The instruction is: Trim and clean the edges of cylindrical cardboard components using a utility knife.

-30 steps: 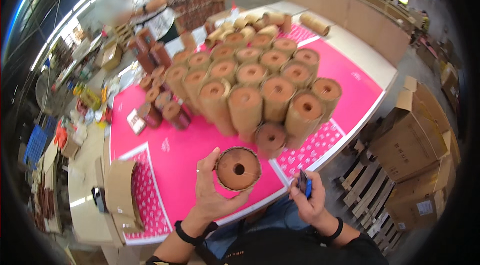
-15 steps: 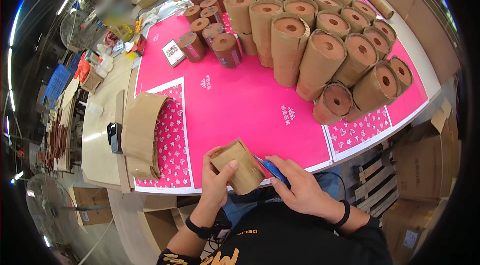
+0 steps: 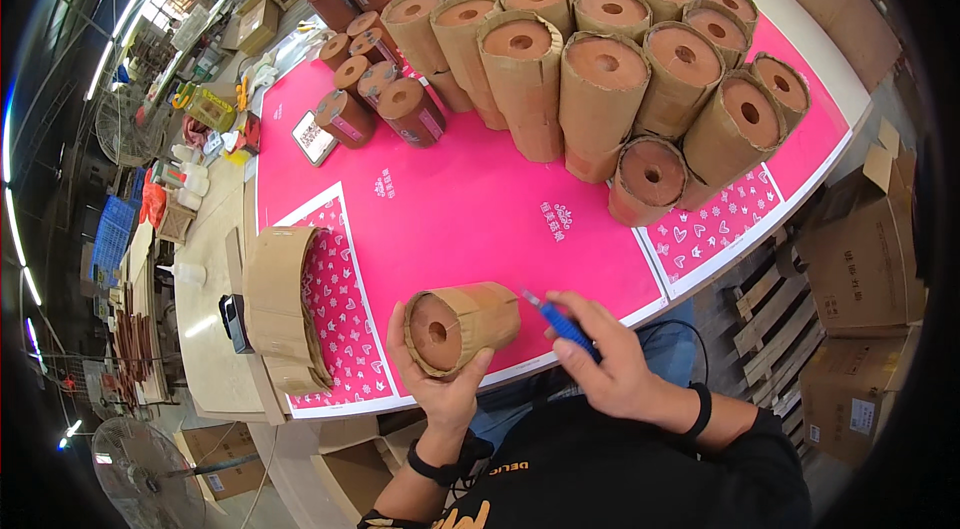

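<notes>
"So, what is being held?"

"The left hand (image 3: pixel 440 374) curls round a cardboard-wrapped cylinder (image 3: pixel 478 317) at the near edge of the pink-covered table (image 3: pixel 480 229), its holed, reddish-brown end facing left. The right hand (image 3: pixel 602 354) grips a blue-handled cutter (image 3: pixel 570 329), tip just beside the cylinder's other end (touching or not, I can't tell)."

"And beyond?"

"Curved cardboard sheets (image 3: pixel 275 299) lie to the left; farther off, wrapped cylinders (image 3: pixel 600 119) stand in a tight cluster, with printed brown cylinders (image 3: pixel 408 116) left of them."

"What could go wrong?"

"I'd say if the left grip is loose, the cylinder could turn under the tip, and a slip could nick that hand or gouge the wrapping."

"Anything different from half a second ago?"

"Yes, the holed end now shows; then, the wrapped side faced the camera."
</notes>
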Tool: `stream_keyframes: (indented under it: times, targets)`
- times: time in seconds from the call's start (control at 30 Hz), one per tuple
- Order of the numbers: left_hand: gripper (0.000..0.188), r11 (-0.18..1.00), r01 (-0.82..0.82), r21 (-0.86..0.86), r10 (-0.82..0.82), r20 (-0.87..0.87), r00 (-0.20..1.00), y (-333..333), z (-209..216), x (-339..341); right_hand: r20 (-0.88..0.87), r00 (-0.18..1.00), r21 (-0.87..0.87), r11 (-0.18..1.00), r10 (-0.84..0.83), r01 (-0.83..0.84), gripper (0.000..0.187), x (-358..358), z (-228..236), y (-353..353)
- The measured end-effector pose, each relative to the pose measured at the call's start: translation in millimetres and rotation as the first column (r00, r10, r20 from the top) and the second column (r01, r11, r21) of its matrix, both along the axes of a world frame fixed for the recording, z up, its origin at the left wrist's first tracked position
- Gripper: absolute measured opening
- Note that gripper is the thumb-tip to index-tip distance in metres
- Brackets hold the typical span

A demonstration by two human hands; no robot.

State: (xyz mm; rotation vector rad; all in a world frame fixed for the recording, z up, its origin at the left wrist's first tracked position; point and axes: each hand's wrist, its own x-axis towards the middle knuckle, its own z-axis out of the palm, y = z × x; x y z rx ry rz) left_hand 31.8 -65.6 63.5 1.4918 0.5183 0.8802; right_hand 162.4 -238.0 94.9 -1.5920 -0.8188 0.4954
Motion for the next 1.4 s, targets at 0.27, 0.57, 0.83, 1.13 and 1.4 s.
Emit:
stream_keyframes:
  times: [0.27, 0.57, 0.83, 1.13, 1.4]
  targets:
    - [0.108, 0.791, 0.066, 0.608, 0.024, -0.138, 0.99, -13, -39, -6, -0.804, 0.595, 0.052, 0.997, 0.005, 0.062, 0.045, 12, -37, 27]
    - [0.068, 0.997, 0.063, 0.047, -0.028, -0.537, 0.843, -9, 4, -6, -0.369, 0.924, 0.093, 0.993, 0.101, -0.071, 0.04, 1, -48, 28]
    - [0.034, 0.982, 0.189, -0.011, -0.177, -0.411, 0.894, 20, -10, 6, -0.573, 0.813, -0.137, 0.966, 0.105, -0.221, 0.034, 20, -35, -10]
    - [0.02, 0.972, 0.197, 0.125, -0.128, -0.421, 0.898, 7, -3, 20, -0.611, 0.768, -0.063, 0.956, 0.189, -0.286, 0.036, 26, -43, -8]
    - [0.016, 0.978, 0.183, 0.096, -0.141, -0.338, 0.931, 11, -4, 16, -0.598, 0.775, -0.079, 0.947, 0.204, -0.311, 0.037, 25, -52, -6]
